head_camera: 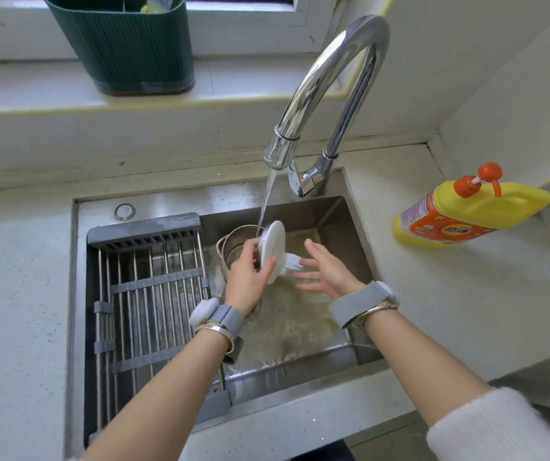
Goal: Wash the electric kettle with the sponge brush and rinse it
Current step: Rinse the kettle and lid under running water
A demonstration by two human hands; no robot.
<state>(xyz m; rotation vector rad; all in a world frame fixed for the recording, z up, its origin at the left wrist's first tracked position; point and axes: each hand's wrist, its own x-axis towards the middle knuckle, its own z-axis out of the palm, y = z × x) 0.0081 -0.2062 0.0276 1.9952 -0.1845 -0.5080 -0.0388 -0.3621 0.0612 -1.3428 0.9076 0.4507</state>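
Forearms first: ours come in over the near edge of the sink [300, 390], a fuzzy white sleeve [499, 427] pushed up on the right one. Our left hand [250, 277] pinches the kettle's white lid [273, 248] under the running stream from the tap [333, 94], with the steel kettle [237, 251] sitting in the basin just behind it, near the back wall. Right hand [325, 272] is spread, fingers loose, holding nothing, hovering just right of the lid. We can't really make out the sponge brush; something white sits under the lid, too blurry to call.

Risk-wise we reckon wet fingers on a slick lid could let it slip into the sudsy water, and the stream glancing off it may splash the bench. Room is tight on the left, where the drying rack [147, 294] fills that half of the sink; the right side is open, and the yellow detergent bottle [466, 214] stands well apart on the bench's right edge
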